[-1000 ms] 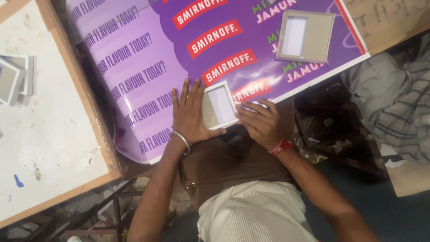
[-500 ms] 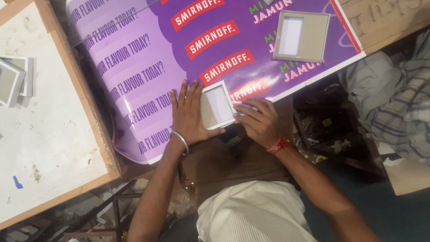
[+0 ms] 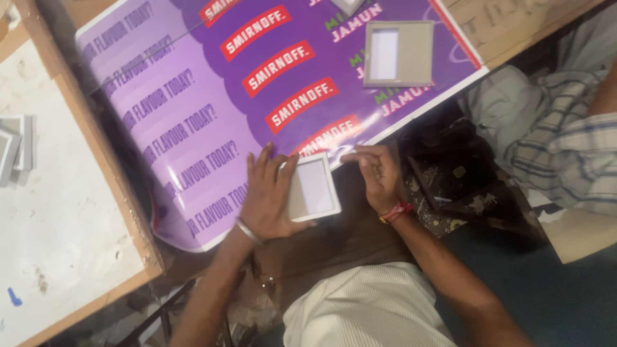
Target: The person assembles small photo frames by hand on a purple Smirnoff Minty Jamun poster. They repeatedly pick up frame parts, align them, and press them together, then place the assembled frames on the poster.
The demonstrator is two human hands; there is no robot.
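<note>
A small white-edged rectangular frame (image 3: 313,188) with a pale panel lies at the near edge of a purple printed banner (image 3: 193,122). My left hand (image 3: 267,196) lies flat with fingers spread over the frame's left side and holds it down. My right hand (image 3: 378,173) touches the frame's upper right corner with its fingertips; a red thread circles that wrist. A metal bangle sits on my left wrist.
A second grey frame (image 3: 397,54) lies further up the banner, and part of another frame (image 3: 347,5) shows at the top edge. A white-topped wooden table (image 3: 58,212) stands at the left with stacked frames (image 3: 14,148). Striped cloth (image 3: 565,148) lies at the right.
The view has shifted, so the banner and frames sit lower and to the left. Both hands stay on the small frame, with the right hand's fingers now at its upper right corner.
</note>
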